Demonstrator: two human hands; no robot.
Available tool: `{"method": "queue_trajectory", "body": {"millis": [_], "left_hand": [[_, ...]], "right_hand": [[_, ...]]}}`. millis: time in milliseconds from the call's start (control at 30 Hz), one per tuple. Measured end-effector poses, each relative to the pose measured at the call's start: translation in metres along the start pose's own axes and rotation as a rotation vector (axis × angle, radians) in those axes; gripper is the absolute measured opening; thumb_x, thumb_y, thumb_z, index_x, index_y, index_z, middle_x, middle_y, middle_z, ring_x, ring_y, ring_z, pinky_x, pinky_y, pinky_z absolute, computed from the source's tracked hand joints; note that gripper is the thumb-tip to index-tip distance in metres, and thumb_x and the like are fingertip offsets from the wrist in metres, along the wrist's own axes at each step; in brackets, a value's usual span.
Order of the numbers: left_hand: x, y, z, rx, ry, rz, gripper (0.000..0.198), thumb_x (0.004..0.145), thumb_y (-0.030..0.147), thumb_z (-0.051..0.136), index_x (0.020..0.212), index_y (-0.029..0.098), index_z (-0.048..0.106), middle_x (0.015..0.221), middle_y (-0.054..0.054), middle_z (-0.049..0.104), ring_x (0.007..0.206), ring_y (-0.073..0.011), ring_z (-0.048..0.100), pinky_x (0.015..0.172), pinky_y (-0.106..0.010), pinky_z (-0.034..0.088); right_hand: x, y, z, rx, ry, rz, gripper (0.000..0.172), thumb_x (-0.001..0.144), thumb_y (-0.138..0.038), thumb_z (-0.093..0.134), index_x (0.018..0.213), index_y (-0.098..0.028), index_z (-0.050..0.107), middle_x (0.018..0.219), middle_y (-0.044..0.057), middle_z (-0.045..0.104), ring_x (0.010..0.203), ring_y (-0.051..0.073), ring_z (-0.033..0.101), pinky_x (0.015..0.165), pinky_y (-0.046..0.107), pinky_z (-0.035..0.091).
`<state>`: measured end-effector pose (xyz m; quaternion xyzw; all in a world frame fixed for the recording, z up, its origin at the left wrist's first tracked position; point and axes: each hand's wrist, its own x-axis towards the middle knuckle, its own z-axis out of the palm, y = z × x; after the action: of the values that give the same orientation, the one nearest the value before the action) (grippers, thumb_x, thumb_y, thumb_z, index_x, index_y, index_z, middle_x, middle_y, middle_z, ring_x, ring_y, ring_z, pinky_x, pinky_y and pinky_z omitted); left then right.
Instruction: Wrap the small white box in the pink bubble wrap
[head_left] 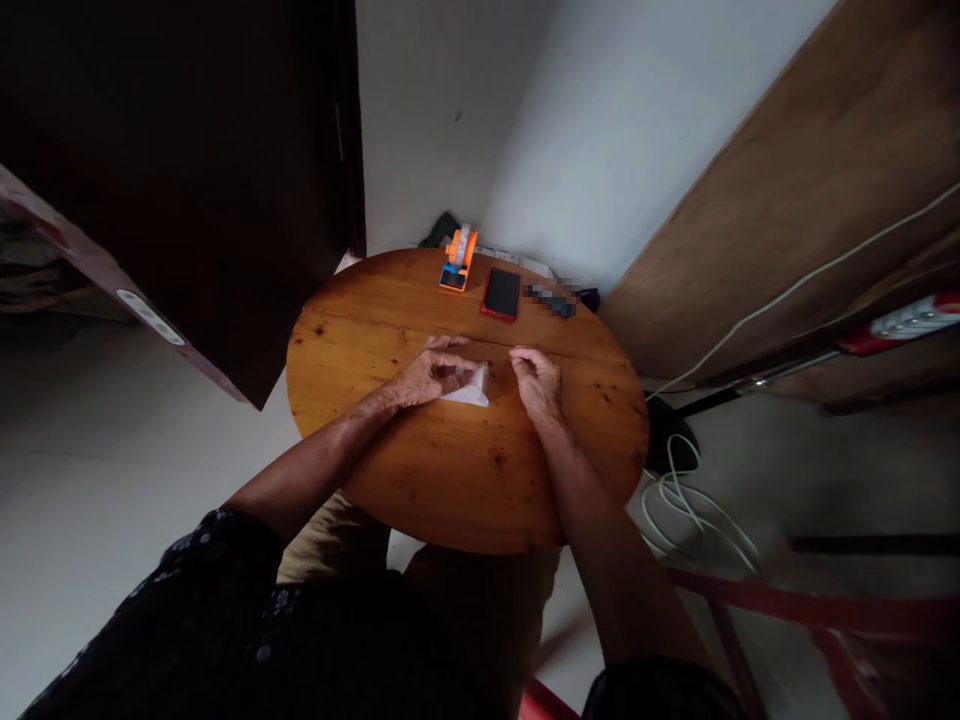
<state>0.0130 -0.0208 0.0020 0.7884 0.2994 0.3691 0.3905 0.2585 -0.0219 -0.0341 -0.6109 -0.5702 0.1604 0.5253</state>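
A small folded piece of white paper (472,388) lies near the middle of a round wooden table (450,480). My left hand (431,372) rests on its left side, fingers curled down and pressing on the paper. My right hand (536,378) sits just right of the paper, not touching it, with its fingers curled in loosely; I cannot make out anything inside them.
At the table's far edge stand an orange tape dispenser (457,262), a dark phone with a red rim (502,293) and a small dark object (553,298). A dark cabinet (225,150) looms left. Wooden boards (787,220) lean at right, with white cable (690,505) on the floor.
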Motion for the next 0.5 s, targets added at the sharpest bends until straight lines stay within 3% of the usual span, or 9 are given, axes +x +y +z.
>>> {"method": "queue_trajectory", "body": {"millis": [100, 300, 500], "left_hand": [[0.0003, -0.0023, -0.0023, 0.088, -0.018, 0.066, 0.022, 0.089, 0.031, 0.072, 0.108, 0.024, 0.081, 0.147, -0.013, 0.057, 0.141, -0.0289, 0.048, 0.123, -0.055, 0.027], [-0.0002, -0.0042, -0.0048, 0.221, -0.014, 0.207, 0.024, 0.092, 0.032, 0.065, 0.107, 0.022, 0.081, 0.142, -0.015, 0.062, 0.138, -0.0296, 0.052, 0.117, -0.054, 0.034], [0.0002, -0.0063, -0.0005, 0.112, 0.068, 0.148, 0.015, 0.085, 0.030, 0.071, 0.090, 0.022, 0.082, 0.136, -0.011, 0.067, 0.130, -0.0289, 0.057, 0.114, -0.053, 0.036]], "right_hand": [[0.0012, 0.0002, 0.0001, -0.014, 0.000, 0.000, 0.023, 0.079, -0.040, 0.060, 0.085, -0.022, 0.074, 0.100, 0.009, 0.079, 0.093, 0.026, 0.071, 0.089, 0.043, 0.056], [0.0029, 0.0010, 0.0007, -0.032, -0.010, 0.015, 0.021, 0.079, -0.038, 0.060, 0.082, -0.022, 0.073, 0.101, 0.010, 0.078, 0.097, 0.026, 0.071, 0.093, 0.044, 0.055], [0.0041, -0.0016, 0.0017, -0.040, -0.010, 0.051, 0.017, 0.076, -0.033, 0.061, 0.081, -0.022, 0.073, 0.096, 0.008, 0.079, 0.094, 0.025, 0.071, 0.093, 0.044, 0.056]]}}
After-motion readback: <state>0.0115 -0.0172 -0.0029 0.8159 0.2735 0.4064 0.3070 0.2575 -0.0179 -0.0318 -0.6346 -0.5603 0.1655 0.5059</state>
